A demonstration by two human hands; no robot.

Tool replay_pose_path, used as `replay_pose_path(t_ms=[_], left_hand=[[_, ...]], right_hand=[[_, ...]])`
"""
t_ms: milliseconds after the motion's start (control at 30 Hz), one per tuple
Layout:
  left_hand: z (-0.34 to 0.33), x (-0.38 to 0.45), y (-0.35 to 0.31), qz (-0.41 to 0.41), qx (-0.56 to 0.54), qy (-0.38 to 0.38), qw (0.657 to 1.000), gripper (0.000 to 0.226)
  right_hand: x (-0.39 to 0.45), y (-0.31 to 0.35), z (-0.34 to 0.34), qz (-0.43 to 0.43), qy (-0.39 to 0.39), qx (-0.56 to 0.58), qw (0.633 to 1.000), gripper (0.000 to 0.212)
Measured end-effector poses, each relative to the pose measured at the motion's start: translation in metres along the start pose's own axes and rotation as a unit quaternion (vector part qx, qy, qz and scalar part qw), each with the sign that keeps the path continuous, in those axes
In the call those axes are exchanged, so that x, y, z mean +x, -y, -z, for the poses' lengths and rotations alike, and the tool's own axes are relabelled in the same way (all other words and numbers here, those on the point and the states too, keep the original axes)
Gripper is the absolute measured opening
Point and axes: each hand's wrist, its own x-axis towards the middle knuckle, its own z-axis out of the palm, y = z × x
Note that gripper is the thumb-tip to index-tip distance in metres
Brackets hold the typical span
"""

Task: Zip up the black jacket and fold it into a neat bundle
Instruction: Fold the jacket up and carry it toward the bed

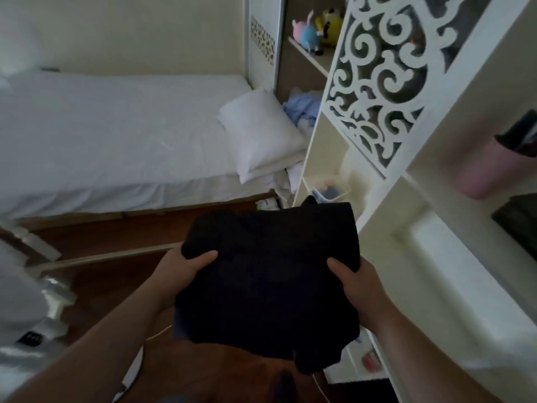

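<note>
The black jacket (270, 274) is a folded, roughly square bundle held in the air in front of me, above the wooden floor. My left hand (180, 271) grips its left edge with the thumb on top. My right hand (359, 282) grips its right edge, thumb also on top. The fingers of both hands are hidden under the fabric. The zipper is not visible in the fold.
A bed with a white sheet (116, 135) and a white pillow (261, 132) lies ahead. A white shelving unit with a scrollwork panel (377, 82) stands close on the right. A pink container (491, 170) and plush toys (316, 27) sit on its shelves. White equipment (26, 301) stands at left.
</note>
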Motion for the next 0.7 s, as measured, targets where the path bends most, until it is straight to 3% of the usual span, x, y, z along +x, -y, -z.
replay_pose_path(t_ms=[333,533,700], left_hand=[[0.028,0.086,-0.086,-0.112,0.150,-0.150,0.971,0.044],[0.076,0.148,-0.163,-0.157,0.040,-0.174,0.971,0.027],[0.121,0.228,-0.183,-0.182,0.081,-0.212,0.957,0.022]], right_hand=[[0.177,0.079,-0.061,0.064,0.071,-0.049,0.994,0.035],[0.268,0.163,-0.127,0.096,0.092,-0.024,0.991,0.032],[0.325,0.193,-0.182,0.105,0.107,-0.016,0.989,0.037]])
